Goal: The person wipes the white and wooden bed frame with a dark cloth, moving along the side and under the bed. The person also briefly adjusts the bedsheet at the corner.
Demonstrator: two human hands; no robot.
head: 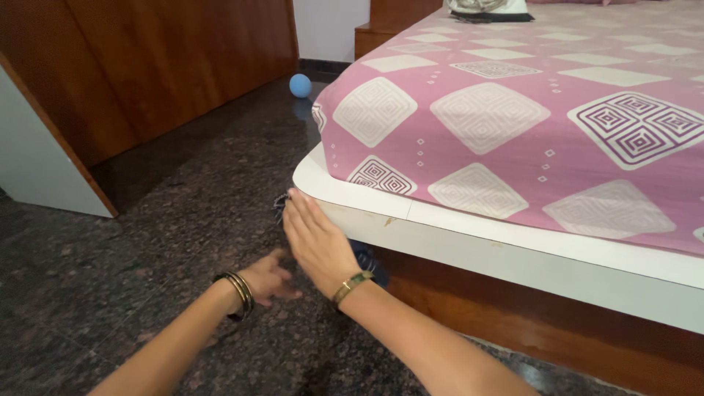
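Note:
My right hand (317,242) is flat and open, fingers together, resting against the white corner of the bed frame (469,235); a gold bracelet sits on its wrist. My left hand (270,280) reaches low over the dark floor beside it, fingers loosely curled, bangles on the wrist. A dark blue object (367,258) lies partly hidden under the bed behind my right hand; I cannot tell what it is. A pink sheet with white square patterns (513,117) covers the mattress.
A small blue ball (300,86) lies on the dark speckled stone floor (183,220) near the bed's far corner. Wooden wardrobe panels (169,66) stand at the left. A folded item (490,9) sits on the bed's far end.

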